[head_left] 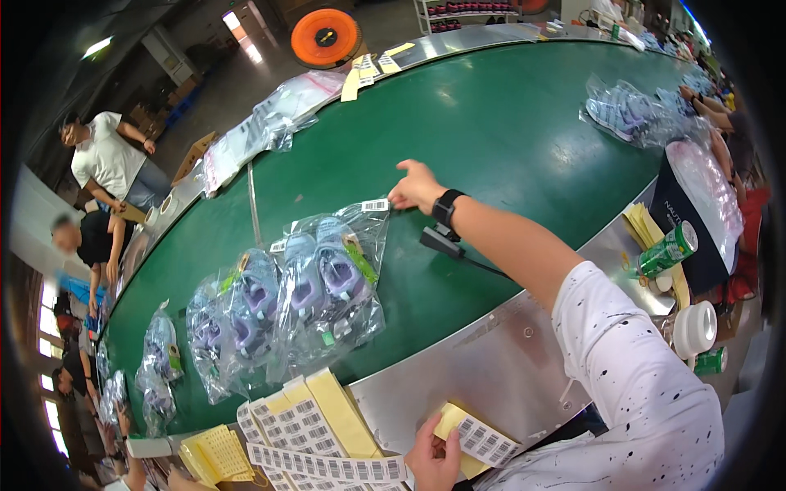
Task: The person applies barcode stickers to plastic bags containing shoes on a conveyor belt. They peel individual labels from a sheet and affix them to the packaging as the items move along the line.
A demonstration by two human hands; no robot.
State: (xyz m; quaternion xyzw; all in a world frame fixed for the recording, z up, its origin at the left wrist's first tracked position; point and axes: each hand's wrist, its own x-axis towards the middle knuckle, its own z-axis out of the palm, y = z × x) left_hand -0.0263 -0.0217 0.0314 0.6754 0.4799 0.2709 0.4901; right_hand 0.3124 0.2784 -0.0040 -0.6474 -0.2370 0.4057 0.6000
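Observation:
My left hand (434, 460) is closed on a sheet of barcode labels (483, 440) with yellow backing, low over the metal ledge. Out over the green conveyor belt (491, 106) reaches my right hand (417, 188), fingers apart, with its lower digit touching the white barcode label (375, 205) at the upper corner of a clear plastic bag. Inside that bag is a pair of light blue and lavender shoes (323, 274) with a green tag. Another bagged pair of shoes (237, 307) lies directly to its left.
Further label sheets (299, 425) overlap the near metal ledge (458, 360). Bagged shoes (160, 360) continue left, and more bagged shoes (626, 110) lie far right. Plastic bags (270, 114) cover the far edge. At right stand a green can (667, 250) and white tape rolls (694, 329). Other people work along the belt.

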